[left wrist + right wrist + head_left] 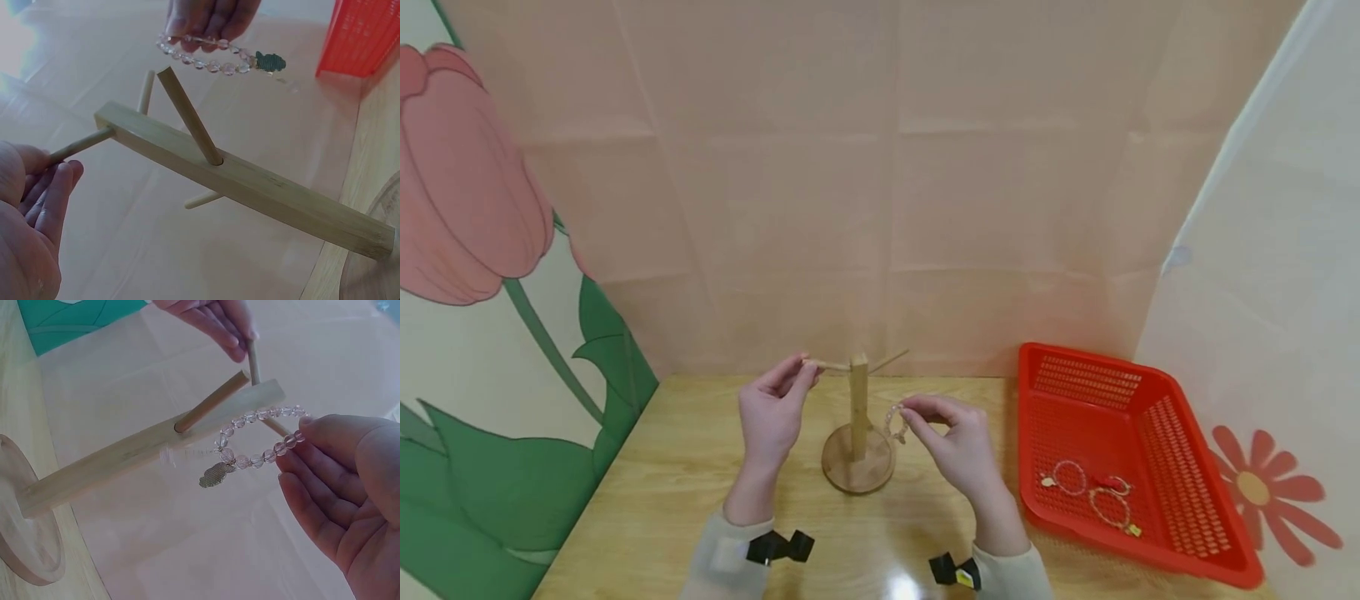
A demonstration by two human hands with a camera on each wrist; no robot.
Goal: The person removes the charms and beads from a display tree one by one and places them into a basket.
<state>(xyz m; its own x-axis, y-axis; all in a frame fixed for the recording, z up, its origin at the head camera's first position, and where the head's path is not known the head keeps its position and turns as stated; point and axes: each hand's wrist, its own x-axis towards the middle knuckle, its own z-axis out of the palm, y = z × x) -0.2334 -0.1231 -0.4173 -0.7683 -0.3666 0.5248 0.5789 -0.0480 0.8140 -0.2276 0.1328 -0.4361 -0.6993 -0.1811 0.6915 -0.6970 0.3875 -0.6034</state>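
A wooden peg stand [859,408] with a round base rises from the table, pegs jutting from its post. My left hand [778,408] pinches the end of an upper left peg [81,145] between thumb and fingers. Between its thumb and fingertips, my right hand [951,433] holds a bracelet of clear pinkish beads [250,417], just right of the post. A small leaf-like metal charm [217,475] hangs from the bracelet. In the left wrist view the bracelet is above a bare front peg [189,115], apart from it.
To the right stands a red perforated plastic basket [1138,450]. Several bracelets lie in it, among them a pink beaded one [1069,477] and one with a yellow tag [1109,508]. A beige sheet [880,208] hangs behind the wooden table [647,500].
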